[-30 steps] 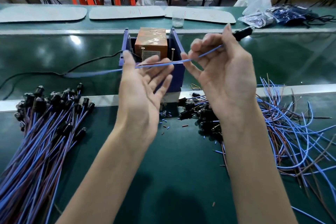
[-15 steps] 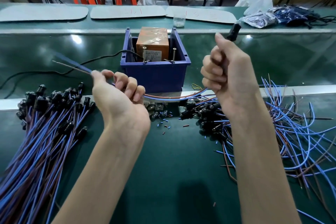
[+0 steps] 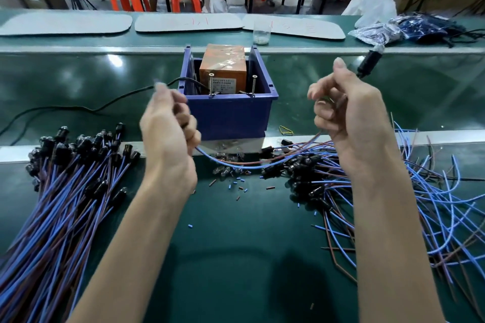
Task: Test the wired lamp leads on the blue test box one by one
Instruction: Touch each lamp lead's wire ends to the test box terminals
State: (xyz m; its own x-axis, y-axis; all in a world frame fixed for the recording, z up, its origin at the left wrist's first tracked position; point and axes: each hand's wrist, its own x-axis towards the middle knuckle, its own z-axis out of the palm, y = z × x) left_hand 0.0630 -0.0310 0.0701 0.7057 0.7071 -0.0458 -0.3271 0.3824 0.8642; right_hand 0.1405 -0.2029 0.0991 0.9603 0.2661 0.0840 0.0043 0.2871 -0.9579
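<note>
Hands first: my left hand [image 3: 168, 136] is raised, back to the camera, fingers curled round one end of a blue-and-brown lead [image 3: 236, 164]. It is blurred, so I cannot tell the exact finger placement. My right hand [image 3: 349, 118] is up at the same height, thumb straight up, other fingers curled round the lead's other end. The black lamp socket [image 3: 368, 63] sticks out past the thumb, tilted up to the right. The lead sags in a loop between both hands, low over the metal rail [image 3: 73, 149]. Both forearms come up from the bench's near edge, well apart.

The blue test box [image 3: 228, 113] stands mid-bench between the hands, just beyond the rail. Two upright screws [image 3: 211, 84] stand at its near rim, with an orange block [image 3: 223, 68] inside behind them. Neither hand touches the box.

Open room: bare green bench [image 3: 236, 244] between my forearms, with only loose wire snippets [image 3: 236, 183] near the rail. The left side is filled by a bundle of leads [image 3: 65, 191], sockets toward the rail. The right side has a loose tangled pile [image 3: 393, 191]. Beyond the rail, a black cable [image 3: 105, 105] runs left from the box and a yellow band [image 3: 286, 130] lies just right of it. Near the far edge are a clear cup [image 3: 261, 33] and, toward the right corner, plastic bags [image 3: 393, 29].
</note>
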